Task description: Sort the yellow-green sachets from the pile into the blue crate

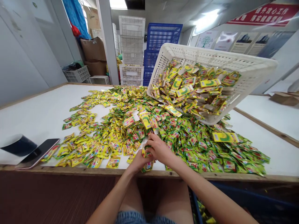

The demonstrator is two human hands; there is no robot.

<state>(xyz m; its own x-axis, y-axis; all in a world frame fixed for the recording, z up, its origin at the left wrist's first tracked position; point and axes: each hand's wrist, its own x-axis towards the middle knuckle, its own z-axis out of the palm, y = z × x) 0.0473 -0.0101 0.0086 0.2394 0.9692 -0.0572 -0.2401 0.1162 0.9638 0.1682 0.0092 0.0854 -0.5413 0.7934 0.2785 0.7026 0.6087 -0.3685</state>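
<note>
Near the table's front edge, my left hand [140, 161] is closed around a small yellow-and-green cardboard box [144, 150], partly hidden by the fingers. My right hand [160, 150] is at the top of this box with its fingers pinched together. What they pinch is hidden. Just beyond the hands, a few upright or tilted small boxes [145, 119] rest on the pile. Yellow candy packets [102, 151] are heaped on the left and green candy packets [193, 154] on the right. One more box [225, 137] lies flat on the green packets.
A white plastic crate [247, 67] full of small boxes leans tilted over the pile at the right. On the left are a dark cup [20, 146] and a phone [38, 154]. Behind the table stand stacked white crates [132, 46] and blue crates [163, 37]. A blue bin [233, 196] sits below right.
</note>
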